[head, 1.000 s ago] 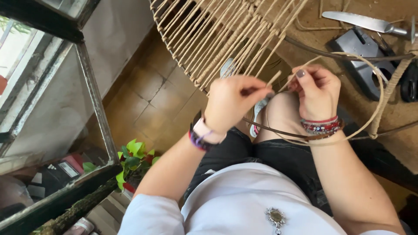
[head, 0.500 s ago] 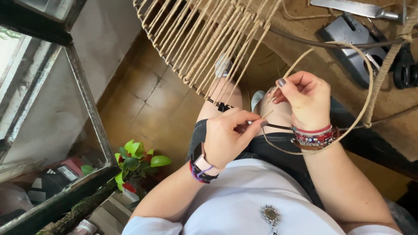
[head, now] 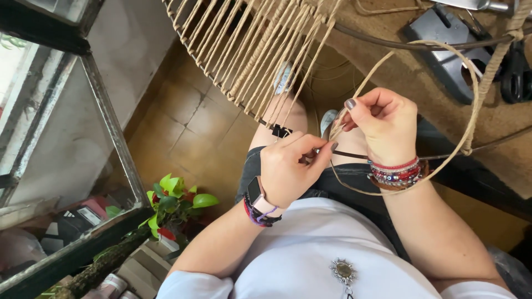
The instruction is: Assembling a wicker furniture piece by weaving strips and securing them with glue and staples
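Note:
A round dark wire frame point(head: 388, 156) strung with many tan cords point(head: 260, 61) rests over my lap. My left hand point(head: 291, 166), with a watch and bracelets at the wrist, pinches a tan cord against the frame's near rim. My right hand point(head: 382, 124), wearing beaded bracelets, pinches the same tan cord point(head: 471, 94) just above the rim; the cord loops out wide to the right and comes back under my wrist. Both hands are a finger's width apart over my knees.
A grey tool case point(head: 443, 50) and black scissors point(head: 512, 72) lie on the brown mat at upper right. A small green plant point(head: 174, 199) stands on the tiled floor at left. A glass-and-metal table frame point(head: 105, 122) runs along the left.
My left hand has dropped from the strung cords down to the frame's near rim. The right hand stays at the loop, and the view has shifted downward.

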